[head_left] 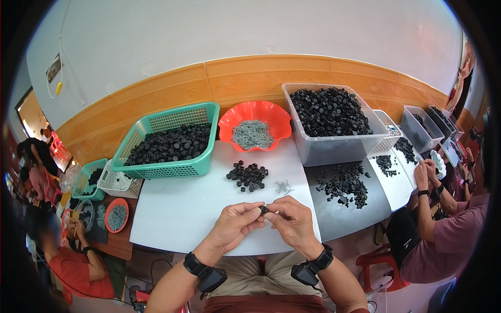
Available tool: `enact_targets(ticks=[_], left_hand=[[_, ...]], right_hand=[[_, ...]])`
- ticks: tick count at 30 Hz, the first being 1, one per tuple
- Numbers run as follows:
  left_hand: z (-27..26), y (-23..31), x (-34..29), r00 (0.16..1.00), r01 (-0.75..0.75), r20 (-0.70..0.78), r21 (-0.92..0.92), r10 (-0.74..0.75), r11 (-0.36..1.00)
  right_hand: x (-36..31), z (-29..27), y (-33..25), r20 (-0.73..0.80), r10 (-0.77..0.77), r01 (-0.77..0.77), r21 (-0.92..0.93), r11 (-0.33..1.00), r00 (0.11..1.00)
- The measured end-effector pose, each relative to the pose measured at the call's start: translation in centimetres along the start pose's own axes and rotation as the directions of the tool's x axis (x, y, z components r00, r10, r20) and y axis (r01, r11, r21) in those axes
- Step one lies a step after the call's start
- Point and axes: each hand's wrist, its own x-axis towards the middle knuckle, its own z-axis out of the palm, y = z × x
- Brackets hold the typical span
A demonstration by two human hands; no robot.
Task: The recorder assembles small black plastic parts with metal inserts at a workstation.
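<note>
My left hand and my right hand meet over the near edge of the white table, pinching one small black round part between their fingertips. Both wrists wear black bands. Just beyond the hands lie a small heap of black round parts and a few small grey metal pins.
A green basket of black parts, a red scalloped bowl of grey pins and a clear bin of black parts stand at the back. More black parts lie on a grey sheet. People work at the left and right.
</note>
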Motion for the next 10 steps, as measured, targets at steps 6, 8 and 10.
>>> enact_targets(ticks=[6,8,10], left_hand=[[0.01,-0.05,-0.07,1.000,-0.001,-0.008,0.010,0.001,1.000],[0.06,-0.08,-0.12,1.000,0.000,-0.016,0.021,0.000,1.000],[0.09,-0.08,-0.17,1.000,0.002,-0.025,0.033,-0.001,0.999]], right_hand=[[-0.05,0.06,0.29,-0.009,-0.097,0.096,-0.110,0.989,0.995],[-0.06,-0.07,0.49,0.008,-0.116,0.116,-0.140,0.983,0.993],[-0.13,0.16,0.30,-0.019,-0.114,0.110,-0.139,0.984,0.993]])
